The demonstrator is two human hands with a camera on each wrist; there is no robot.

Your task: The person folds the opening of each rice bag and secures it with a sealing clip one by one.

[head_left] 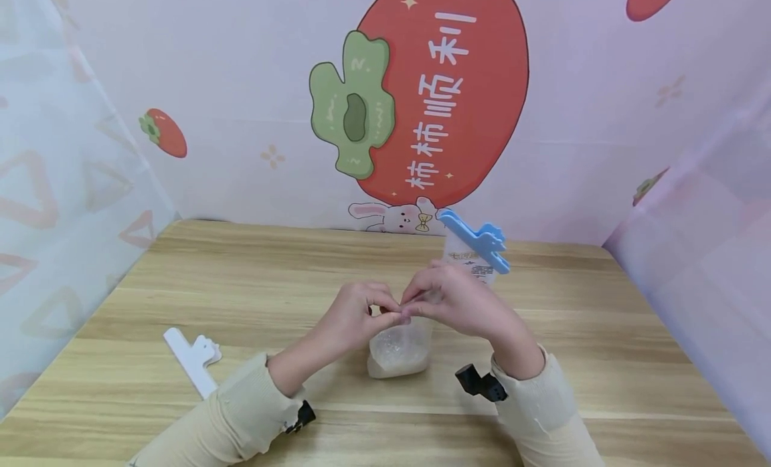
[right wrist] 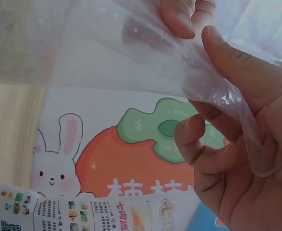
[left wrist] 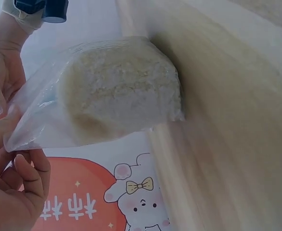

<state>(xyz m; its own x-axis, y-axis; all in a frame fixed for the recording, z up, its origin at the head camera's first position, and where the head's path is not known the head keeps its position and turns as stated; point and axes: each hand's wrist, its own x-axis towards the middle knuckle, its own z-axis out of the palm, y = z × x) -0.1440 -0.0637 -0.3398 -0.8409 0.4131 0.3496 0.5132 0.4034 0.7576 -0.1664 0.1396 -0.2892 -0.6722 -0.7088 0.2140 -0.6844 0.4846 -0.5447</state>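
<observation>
A clear plastic bag (head_left: 397,353) with whitish, grainy contents stands on the table below both hands. In the left wrist view the contents of the bag (left wrist: 124,86) look packed into a block at its bottom, and its upper part narrows to the hands. My left hand (head_left: 355,313) pinches the bag's top edge between thumb and fingers. Close against it, my right hand (head_left: 466,303) also grips the top edge. In the right wrist view the loose plastic runs between the thumb and curled fingers of the right hand (right wrist: 271,120).
Behind the right hand stands a printed packet (head_left: 464,256) with a large blue clip (head_left: 476,239) across its top. A white clip (head_left: 193,360) lies on the wooden table (head_left: 241,273) at the left, beside the left sleeve. A patterned cloth backdrop (head_left: 241,65) rises behind.
</observation>
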